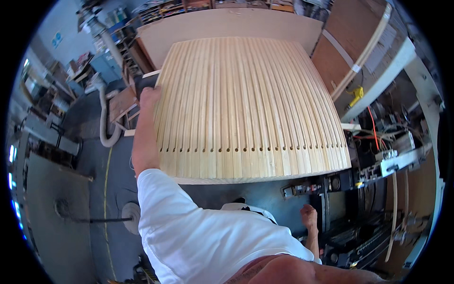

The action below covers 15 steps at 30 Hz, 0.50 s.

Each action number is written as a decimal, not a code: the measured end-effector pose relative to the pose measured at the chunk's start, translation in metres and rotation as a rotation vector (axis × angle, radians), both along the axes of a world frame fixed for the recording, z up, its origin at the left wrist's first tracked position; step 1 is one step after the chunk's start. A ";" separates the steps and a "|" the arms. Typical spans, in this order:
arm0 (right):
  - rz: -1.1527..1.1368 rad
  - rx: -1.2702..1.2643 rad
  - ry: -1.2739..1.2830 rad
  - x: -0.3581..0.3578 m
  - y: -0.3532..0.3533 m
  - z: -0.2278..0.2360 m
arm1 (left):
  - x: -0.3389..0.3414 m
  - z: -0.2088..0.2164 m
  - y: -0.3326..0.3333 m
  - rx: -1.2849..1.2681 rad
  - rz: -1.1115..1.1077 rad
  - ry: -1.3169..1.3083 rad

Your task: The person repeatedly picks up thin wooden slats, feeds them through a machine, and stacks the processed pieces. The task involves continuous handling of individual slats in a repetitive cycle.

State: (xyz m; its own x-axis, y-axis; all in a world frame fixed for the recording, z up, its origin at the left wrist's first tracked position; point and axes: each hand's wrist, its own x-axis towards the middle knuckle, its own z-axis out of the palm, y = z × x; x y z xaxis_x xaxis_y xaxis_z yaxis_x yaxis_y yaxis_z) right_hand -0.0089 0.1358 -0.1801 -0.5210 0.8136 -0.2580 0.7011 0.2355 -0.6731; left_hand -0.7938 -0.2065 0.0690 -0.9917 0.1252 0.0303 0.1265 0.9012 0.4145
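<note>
A wide row of pale wooden slats (236,99) lies side by side in front of me, with grooves running along their length. Near the close end, each slat has a small dark hole, and together the holes form a line across the row. My left arm reaches forward along the left side, and my left hand (149,96) is closed at the outer slat's edge, its fingers partly hidden. Low beside my body, away from the slats, hangs my right hand (309,215), curled into a loose fist with nothing visible in it.
Machinery with a metal rail (402,161) stands close on the right, with a yellow air gun (356,96) above it. A large brown board (231,23) rises behind the slats. To the left are a flexible hose (105,123), a wooden chair (124,104) and a round-based stand (131,217).
</note>
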 end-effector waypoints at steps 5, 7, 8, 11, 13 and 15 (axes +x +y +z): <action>-0.048 0.063 -0.106 0.060 -0.059 0.009 | 0.007 -0.006 0.071 -0.268 0.003 0.015; -0.071 -0.022 -0.105 0.035 -0.065 0.029 | -0.048 -0.025 0.003 -0.190 -0.129 0.080; -0.065 0.020 -0.143 0.022 -0.065 0.040 | -0.075 -0.032 -0.027 -0.145 -0.214 0.063; -0.111 -0.026 -0.069 0.011 -0.072 0.077 | -0.116 0.004 -0.019 -0.624 -0.356 0.141; -0.173 0.051 -0.131 0.017 -0.088 0.095 | -0.060 -0.020 0.046 -0.437 -0.295 0.551; -0.225 0.243 0.050 0.020 -0.110 0.122 | 0.011 0.053 0.123 -0.213 -0.458 0.789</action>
